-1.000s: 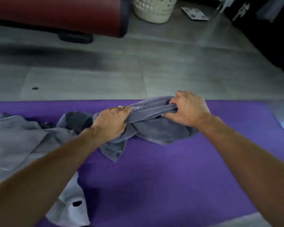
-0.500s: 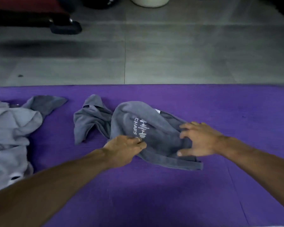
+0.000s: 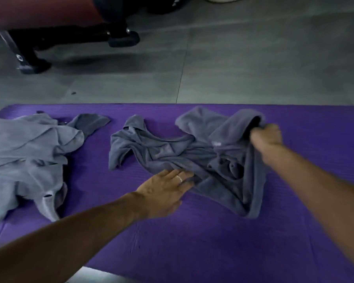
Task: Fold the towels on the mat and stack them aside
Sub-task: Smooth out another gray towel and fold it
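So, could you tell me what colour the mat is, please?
Purple: the mat, seen in the head view.

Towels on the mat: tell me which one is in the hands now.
The darker grey towel in the middle: right hand grips its far edge, left hand presses its near edge. The paler towel lies untouched at left.

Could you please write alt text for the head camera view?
A crumpled dark grey towel lies on a purple mat; the right hand grips its far edge, the left hand presses its near edge. A paler grey towel lies rumpled left.
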### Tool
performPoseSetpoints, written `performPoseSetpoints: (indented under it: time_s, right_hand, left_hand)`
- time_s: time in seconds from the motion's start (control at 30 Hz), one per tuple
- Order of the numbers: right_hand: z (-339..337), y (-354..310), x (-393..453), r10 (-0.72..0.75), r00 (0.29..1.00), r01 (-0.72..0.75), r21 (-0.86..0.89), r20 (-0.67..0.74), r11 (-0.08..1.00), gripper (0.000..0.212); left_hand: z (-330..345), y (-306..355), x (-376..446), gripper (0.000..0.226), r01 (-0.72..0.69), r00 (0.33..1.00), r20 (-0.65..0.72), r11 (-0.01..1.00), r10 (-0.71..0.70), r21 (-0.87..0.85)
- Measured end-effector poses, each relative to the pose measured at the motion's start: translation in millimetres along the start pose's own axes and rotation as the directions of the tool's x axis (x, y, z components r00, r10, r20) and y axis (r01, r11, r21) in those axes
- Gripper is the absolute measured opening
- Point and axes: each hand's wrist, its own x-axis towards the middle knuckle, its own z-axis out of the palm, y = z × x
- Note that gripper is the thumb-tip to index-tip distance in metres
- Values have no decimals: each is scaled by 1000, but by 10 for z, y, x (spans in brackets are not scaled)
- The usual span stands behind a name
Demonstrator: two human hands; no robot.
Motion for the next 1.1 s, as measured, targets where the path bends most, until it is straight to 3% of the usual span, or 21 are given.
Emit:
performPoseSetpoints:
  time_s: [0.07,0.13,0.23,0.33,0.4,0.47,0.5,0.57,0.63,0.7,0.8,0.87,0.97,1.03,1.1]
  right_hand:
    - [-436,175,123,0,992,-14,-110,-123,994,37]
    - [-799,485,98,-118,987,68,-375,-112,925,44]
    - [-1034,936,-14,-231,973,161,-791,26,590,76]
    - [-905,1040,-241,-453,886,313,-848,98,428,81]
    - [-681,979,-481,-508,794,552,-747,334,371,75]
    - [-409,944,-698,-399,699,712,-631,594,308,82]
    - [-285,968,-769,-345,668,743,-618,659,256,81]
    - [-157,1045,-819,-401,672,731,-643,623,228,49]
    - [-211,1129,-848,-381,727,683,-662,572,308,21]
    - [-364,1243,-914,-203,725,685,-661,658,306,11]
    - [-537,1261,-1008,59,692,684,-680,719,265,7]
    - [-470,1054,-960,-6,682,709,-660,731,249,11]
    - [-26,594,-814,-336,676,734,-561,656,383,11]
    - [377,308,-704,-505,666,746,-505,549,435,25]
    - [759,87,-599,-567,666,741,-518,485,428,43]
  left_hand:
    - [155,31,65,71,5,997,82,1000,-3,-23]
    - [251,14,207,76,30,991,130,999,-26,-27]
    - [453,-48,405,79,140,970,200,990,-137,-1]
    - [543,-71,511,56,171,972,176,983,-156,-70]
    - [565,-92,558,37,173,983,81,982,-167,-77]
    - [522,-76,606,24,195,980,-1,972,-197,-131]
    - [471,-39,625,17,198,979,-17,960,-206,-196]
    - [382,80,643,14,160,984,-18,931,-175,-330]
    - [333,256,592,21,56,998,18,936,-54,-347]
    - [330,417,492,25,-45,990,111,938,88,-344]
    - [477,480,321,42,-109,990,52,940,133,-322]
    - [508,418,222,47,-81,995,-78,939,58,-333]
    - [454,154,65,39,102,931,-292,925,-218,-365]
    - [474,-128,-79,41,344,804,-343,850,-486,-399]
    - [583,-414,-271,57,645,599,-238,637,-764,-422]
